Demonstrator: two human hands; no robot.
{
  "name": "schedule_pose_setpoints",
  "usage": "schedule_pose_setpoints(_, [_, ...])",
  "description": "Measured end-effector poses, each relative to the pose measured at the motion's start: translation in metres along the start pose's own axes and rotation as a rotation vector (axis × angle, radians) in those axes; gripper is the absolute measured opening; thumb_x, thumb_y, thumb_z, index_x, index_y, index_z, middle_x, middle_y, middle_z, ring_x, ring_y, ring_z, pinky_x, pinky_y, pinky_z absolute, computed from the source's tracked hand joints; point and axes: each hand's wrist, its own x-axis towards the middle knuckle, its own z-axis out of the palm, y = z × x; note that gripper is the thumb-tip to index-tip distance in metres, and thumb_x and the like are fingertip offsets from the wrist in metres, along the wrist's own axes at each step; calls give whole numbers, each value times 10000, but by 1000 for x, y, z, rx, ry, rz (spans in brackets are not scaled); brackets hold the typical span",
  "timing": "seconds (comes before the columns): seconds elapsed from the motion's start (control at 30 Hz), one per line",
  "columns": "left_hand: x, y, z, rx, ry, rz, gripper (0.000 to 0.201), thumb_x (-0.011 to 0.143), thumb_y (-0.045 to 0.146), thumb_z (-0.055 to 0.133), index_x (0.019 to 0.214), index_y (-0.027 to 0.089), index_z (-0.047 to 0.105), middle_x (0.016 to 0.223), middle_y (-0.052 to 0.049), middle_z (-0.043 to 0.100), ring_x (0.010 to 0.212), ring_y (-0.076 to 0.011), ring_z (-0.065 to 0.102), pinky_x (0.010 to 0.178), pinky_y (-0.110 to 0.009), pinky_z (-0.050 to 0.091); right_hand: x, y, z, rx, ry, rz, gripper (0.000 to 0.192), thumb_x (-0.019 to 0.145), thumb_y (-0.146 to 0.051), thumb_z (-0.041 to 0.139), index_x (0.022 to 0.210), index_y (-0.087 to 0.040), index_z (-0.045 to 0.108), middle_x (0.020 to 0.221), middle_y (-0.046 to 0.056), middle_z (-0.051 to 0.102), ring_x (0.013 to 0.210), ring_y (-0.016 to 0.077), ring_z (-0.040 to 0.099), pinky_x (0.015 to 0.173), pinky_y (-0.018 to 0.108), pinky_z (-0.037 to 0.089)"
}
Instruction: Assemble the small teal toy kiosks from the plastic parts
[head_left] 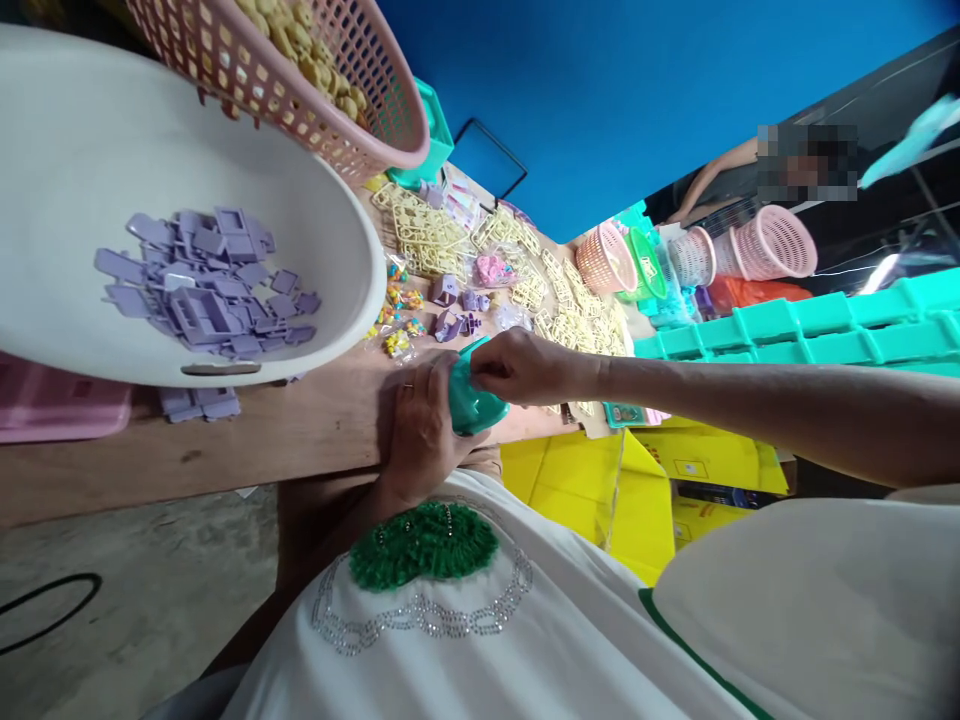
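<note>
My left hand (421, 425) rests at the near edge of the wooden table (300, 430) and cups a small teal plastic piece (472, 400) from below. My right hand (525, 365) reaches in from the right and pinches the top of the same teal piece. Just beyond the hands lie small purple plastic parts (450, 320), little yellow and orange bits (397, 320) and cream plastic frames (427, 235).
A large white bowl (75, 150) of purple parts (206, 285) sits at the left, a pink basket (300, 70) of cream pieces above it. Pink and green baskets (607, 258) stand farther back. Teal crates (810, 330) and yellow boxes (675, 470) lie right. Another person sits at the far right.
</note>
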Motion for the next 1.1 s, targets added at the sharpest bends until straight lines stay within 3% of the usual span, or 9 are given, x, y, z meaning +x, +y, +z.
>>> schedule_pose_setpoints(0.23, [1,1,-1,-18,10,8,902,779,294,897,1519,181,395,1419,-214,668,1275,-405,682,1067,-541,579,-4,2,2,20,-12,23,279,799,-66,528,587,-191,399,528,-85,336,589,61,329,600,253,285])
schedule_pose_setpoints(1.1, [0,2,-3,4,-16,-8,943,780,329,908,1535,179,364,1442,-230,651,1321,-418,663,1079,-542,570,-6,1,1,-3,6,-13,297,822,-86,534,603,-208,376,535,-92,317,580,69,316,584,250,273])
